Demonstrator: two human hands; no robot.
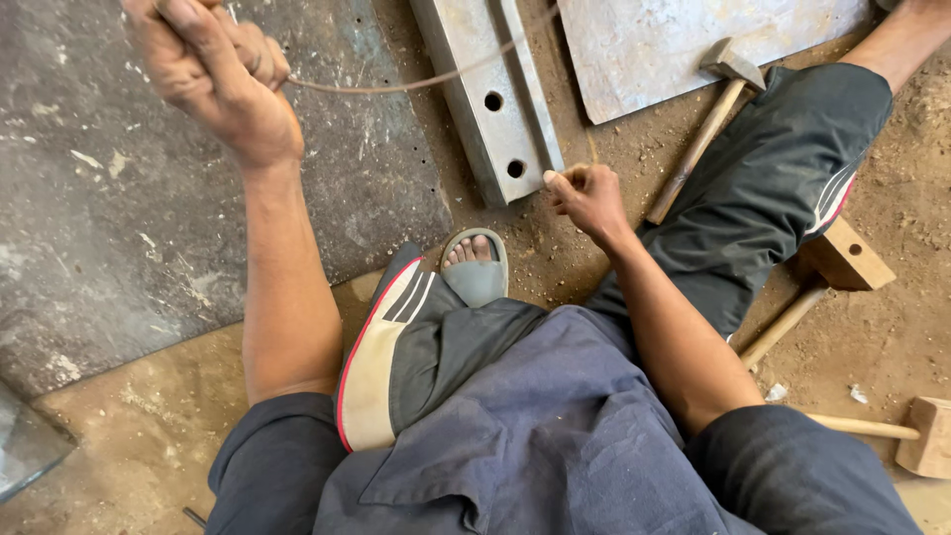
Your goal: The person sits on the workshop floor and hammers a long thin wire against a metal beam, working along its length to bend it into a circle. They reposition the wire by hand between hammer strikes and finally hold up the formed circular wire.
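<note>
Down on the dirt floor (139, 436), the left hand (213, 74) is fisted around a thin wire (416, 79); the right hand (586, 196) pinches what looks like its other end. Pulled taut, it could slip and whip back toward the sandalled foot (475, 263).

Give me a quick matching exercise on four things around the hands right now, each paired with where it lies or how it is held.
Things:
1. wire
2. steel hammer
3. grey sandal
4. drilled steel bar

Places or states:
A. on a foot, toes showing
B. stretched between the left hand and the right hand
C. flat on the dirt, holes along it
D. lying beside the dark trouser leg, head near the metal sheet

Pairs: 1-B, 2-D, 3-A, 4-C
</note>
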